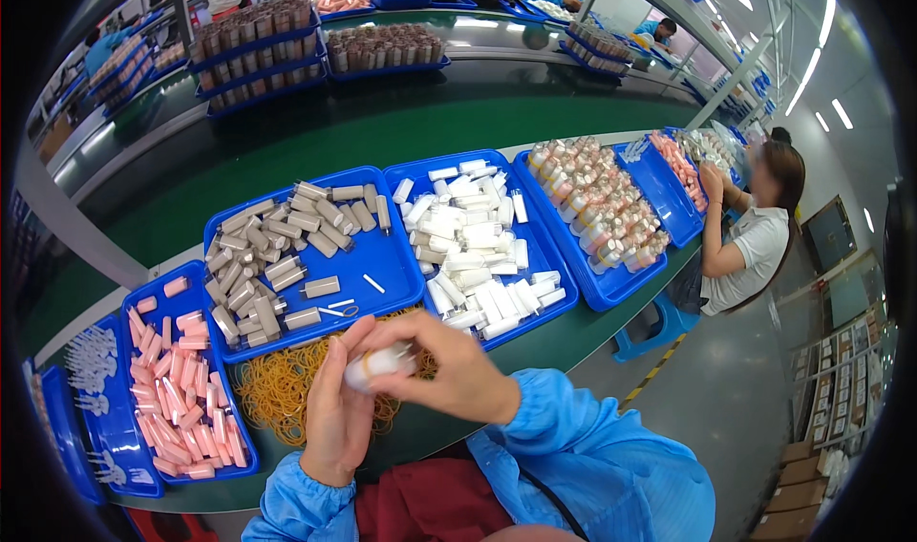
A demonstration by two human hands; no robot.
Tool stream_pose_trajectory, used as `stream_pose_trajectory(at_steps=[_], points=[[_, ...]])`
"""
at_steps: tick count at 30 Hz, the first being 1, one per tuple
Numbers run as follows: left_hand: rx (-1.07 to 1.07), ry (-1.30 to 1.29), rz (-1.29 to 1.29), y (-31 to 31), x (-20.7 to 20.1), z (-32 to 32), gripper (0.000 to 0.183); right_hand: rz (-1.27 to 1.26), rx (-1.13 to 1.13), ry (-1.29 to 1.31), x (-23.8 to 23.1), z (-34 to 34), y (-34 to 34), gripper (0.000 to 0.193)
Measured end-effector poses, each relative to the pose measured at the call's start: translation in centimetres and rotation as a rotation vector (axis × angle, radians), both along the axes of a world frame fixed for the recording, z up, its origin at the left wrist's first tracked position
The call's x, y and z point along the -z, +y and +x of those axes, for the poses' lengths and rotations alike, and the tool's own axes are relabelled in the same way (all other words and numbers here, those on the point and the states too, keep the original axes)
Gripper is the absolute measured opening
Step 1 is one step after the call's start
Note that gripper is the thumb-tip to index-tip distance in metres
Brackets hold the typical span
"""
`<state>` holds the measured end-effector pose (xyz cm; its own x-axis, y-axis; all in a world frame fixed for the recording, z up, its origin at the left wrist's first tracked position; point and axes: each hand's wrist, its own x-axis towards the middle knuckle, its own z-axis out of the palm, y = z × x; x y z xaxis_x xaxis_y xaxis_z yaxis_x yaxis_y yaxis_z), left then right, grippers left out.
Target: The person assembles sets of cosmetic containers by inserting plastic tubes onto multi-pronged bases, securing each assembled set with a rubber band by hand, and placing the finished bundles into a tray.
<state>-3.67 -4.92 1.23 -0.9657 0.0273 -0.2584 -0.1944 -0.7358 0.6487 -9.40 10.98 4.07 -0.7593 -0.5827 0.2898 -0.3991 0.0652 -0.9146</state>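
Note:
My left hand (336,403) and my right hand (449,365) meet over the near edge of the table around a small white cylindrical piece (375,368). A tan band seems to run round it, and its right end looks clear or metallic; blur hides the detail. The right thumb and fingers close on that end, while the left fingers and thumb press its other side. Beneath my hands lies a heap of yellow-brown rubber bands (277,389). Just beyond are a blue tray (368,273) of grey-beige rectangular pieces and another blue tray (564,289) of white ones.
On the left, a blue tray (250,446) holds pink pieces, beside a tray (115,337) of clear plastic parts. Rightward, a blue tray (611,289) carries banded clear-and-white pieces. A seated person (755,241) works at far right. Behind runs a green conveyor (458,103) with stacked trays (258,64) beyond.

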Motion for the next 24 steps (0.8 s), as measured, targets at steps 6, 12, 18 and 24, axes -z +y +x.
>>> stream_pose_trajectory(at_steps=[6,12,18,24], points=[[-0.173,-0.021,-0.226,-1.3,0.3,0.8,0.047,-0.232,0.512,-0.264,-0.8,-1.6,6.8,0.033],[-0.227,-0.023,-0.273,-3.2,1.1,1.4,0.047,-0.112,1.016,0.068,-1.6,-0.5,16.0,0.039],[-0.312,0.079,-0.299,-3.8,0.4,0.5,0.047,0.062,1.425,0.579,-0.7,-0.7,29.1,0.033],[-0.333,0.027,-0.353,-4.1,1.4,0.6,0.046,0.183,1.619,0.469,2.3,-0.3,30.9,0.032]])
